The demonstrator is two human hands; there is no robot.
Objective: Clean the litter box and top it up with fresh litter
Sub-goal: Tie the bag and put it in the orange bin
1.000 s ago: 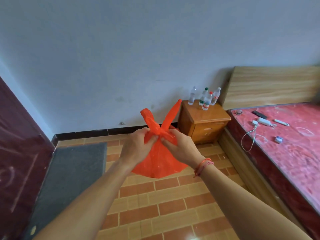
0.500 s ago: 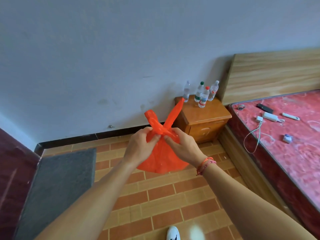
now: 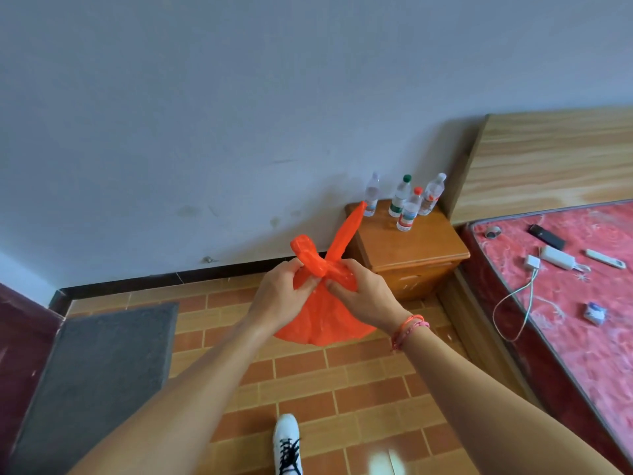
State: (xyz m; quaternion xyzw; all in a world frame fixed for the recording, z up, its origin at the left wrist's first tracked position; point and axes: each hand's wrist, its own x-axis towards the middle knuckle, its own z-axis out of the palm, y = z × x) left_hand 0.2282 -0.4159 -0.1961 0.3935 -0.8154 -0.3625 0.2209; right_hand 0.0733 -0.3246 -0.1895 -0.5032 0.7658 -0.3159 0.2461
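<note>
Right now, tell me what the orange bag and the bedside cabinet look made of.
The orange bag: thin plastic film, slightly shiny, judging by crinkles and twisted ears.
The bedside cabinet: wood or veneer, glossy varnish, going by its sheen and brown tone.

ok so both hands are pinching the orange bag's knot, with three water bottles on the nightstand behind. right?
Wrong count: the head view shows four water bottles on the nightstand, not three. The rest stands: left hand and right hand both pinch the orange bag at its knot.
</note>
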